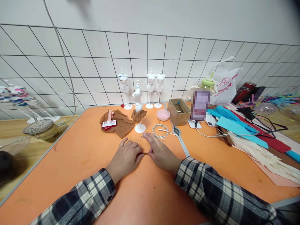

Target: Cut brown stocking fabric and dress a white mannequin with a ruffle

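Left hand: the left end of a brown strip (145,153) is pinched between the thumb and bent fingers of the left hand (127,156); the forearm is covered by a plaid sleeve (93,190).
Right hand: the strip's other end is pinched at the thumb of the right hand (161,153), whose upper fingers are extended forward and to the left.
Strip: only a short piece is seen, held between the two hands, just above or on the orange tabletop (150,200); which of these cannot be told.
Near form: a white dress form (137,95) is stood upright beyond the hands, with brown fabric (138,115) gathered around its lower part.
Left of it: a crumpled brown cloth (124,126) is laid out, topped by a labelled packet (109,123).
Right of it: a loosely coiled white cord (167,132) is placed in front of a pink bowl (163,115), beside which a cardboard box (181,119) is set.
Back row: three more forms (151,81) are lined up near the tiled wall (138,45).
Far right: blue fabric (241,129) is piled with other strips, behind which a white bag (226,87) is seen.
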### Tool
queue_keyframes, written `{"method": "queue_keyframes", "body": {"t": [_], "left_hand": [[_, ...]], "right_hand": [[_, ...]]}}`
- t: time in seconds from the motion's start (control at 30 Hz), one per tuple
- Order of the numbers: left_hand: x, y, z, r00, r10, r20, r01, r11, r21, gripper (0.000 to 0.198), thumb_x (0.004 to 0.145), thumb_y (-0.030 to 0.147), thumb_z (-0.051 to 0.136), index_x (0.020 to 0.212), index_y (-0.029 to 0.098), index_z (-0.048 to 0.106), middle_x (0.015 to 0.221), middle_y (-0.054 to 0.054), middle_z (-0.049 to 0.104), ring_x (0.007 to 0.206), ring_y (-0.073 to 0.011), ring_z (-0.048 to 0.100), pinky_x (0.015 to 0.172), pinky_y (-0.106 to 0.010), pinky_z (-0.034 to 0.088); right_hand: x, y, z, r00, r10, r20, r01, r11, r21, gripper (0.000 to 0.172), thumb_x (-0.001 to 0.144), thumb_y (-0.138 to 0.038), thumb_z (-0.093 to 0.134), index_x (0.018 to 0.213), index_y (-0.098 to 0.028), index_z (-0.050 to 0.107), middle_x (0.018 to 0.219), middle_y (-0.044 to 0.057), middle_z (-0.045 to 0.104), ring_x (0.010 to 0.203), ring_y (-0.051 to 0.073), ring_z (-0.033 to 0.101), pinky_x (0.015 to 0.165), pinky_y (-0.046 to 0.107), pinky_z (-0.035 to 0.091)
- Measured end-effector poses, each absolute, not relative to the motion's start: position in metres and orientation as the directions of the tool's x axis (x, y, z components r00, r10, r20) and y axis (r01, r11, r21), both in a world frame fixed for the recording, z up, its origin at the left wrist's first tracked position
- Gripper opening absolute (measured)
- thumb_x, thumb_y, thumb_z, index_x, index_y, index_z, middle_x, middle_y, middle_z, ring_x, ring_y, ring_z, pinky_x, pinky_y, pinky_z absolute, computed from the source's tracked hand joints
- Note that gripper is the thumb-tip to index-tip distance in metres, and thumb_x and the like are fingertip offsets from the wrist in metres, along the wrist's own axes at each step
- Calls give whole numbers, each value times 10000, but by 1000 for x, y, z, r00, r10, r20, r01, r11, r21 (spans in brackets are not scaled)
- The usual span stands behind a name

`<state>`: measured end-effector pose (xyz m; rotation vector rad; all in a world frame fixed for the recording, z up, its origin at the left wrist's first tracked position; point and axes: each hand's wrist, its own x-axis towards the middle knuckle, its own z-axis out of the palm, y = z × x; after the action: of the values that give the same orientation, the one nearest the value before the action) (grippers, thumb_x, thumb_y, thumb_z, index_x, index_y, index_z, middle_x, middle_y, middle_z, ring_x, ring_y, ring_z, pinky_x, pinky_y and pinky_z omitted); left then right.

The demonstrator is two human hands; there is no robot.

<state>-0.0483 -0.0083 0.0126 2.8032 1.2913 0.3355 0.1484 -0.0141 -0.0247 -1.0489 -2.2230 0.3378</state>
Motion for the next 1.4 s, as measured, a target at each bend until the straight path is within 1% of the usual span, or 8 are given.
{"method": "queue_keyframes", "body": {"t": [0.33, 0.77, 0.9, 1.0, 1.07, 1.13, 1.23, 1.4], "left_hand": [[-64, 1, 23, 650, 708, 274, 696, -700, 157, 242, 869, 421, 564, 944, 240, 706, 962, -55, 689, 949, -246, 589, 1025, -507, 291], [-35, -7, 15, 655, 713, 251, 703, -697, 144, 187, 891, 213, 529, 845, 257, 704, 912, -16, 687, 1038, -252, 585, 1058, -623, 163], [-40, -5, 12, 635, 713, 296, 686, -697, 208, 185, 880, 205, 522, 806, 223, 691, 874, -36, 697, 995, -247, 598, 1038, -545, 283], [-46, 3, 5, 459, 824, 332, 701, -565, 435, 153, 851, 240, 546, 773, 198, 671, 877, -52, 712, 915, -231, 627, 909, -417, 442], [-50, 8, 1, 281, 916, 285, 650, -400, 646, 161, 842, 291, 553, 787, 195, 670, 862, -47, 728, 846, -216, 656, 809, -353, 497], [-51, 10, -1, 171, 962, 211, 562, -271, 782, 185, 833, 330, 558, 809, 189, 676, 838, -40, 740, 794, -206, 675, 753, -320, 518], [-46, 6, 1, 169, 966, 194, 503, -254, 826, 173, 809, 320, 580, 792, 184, 685, 805, -32, 742, 770, -197, 680, 750, -306, 525], [-37, -3, 7, 175, 958, 228, 484, -286, 827, 139, 782, 292, 599, 771, 189, 692, 774, -23, 741, 744, -187, 677, 742, -297, 536]], "right_hand": [[150, -14, -22, -459, 763, 456, 520, 647, -558, 908, 766, 62, 480, 1536, -269, 131, 1547, 140, 255, 1410, 277, 293, 1073, 482, 410], [150, -11, -28, -417, 764, 492, 491, 645, -585, 896, 805, 28, 445, 1539, -310, 59, 1560, 122, 229, 1400, 269, 321, 973, 434, 502], [154, -16, -15, -378, 722, 579, 463, 689, -557, 823, 815, -39, 527, 1513, -285, 168, 1546, 152, 230, 1265, 257, 464, 974, 444, 481], [154, -24, -1, -201, 694, 692, 361, 709, -606, 700, 774, -202, 686, 1395, -247, 366, 1456, 157, 353, 1103, 239, 535, 986, 461, 444], [149, -29, 2, -117, 816, 566, 236, 576, -782, 407, 788, -267, 682, 1168, -217, 545, 1198, 110, 549, 887, 185, 568, 858, 392, 490], [142, -31, 0, -162, 952, 258, 80, 273, -959, 178, 811, -338, 653, 901, -193, 602, 856, 36, 588, 678, 137, 524, 663, 305, 477], [133, -29, -9, -223, 969, -103, -124, -133, -983, 246, 772, -415, 681, 788, -185, 597, 654, -29, 500, 547, 100, 452, 526, 242, 374], [131, -27, -11, -243, 943, -225, -319, -297, -900, 337, 659, -445, 778, 779, -185, 599, 629, -54, 498, 507, 75, 430, 512, 228, 349]]}}
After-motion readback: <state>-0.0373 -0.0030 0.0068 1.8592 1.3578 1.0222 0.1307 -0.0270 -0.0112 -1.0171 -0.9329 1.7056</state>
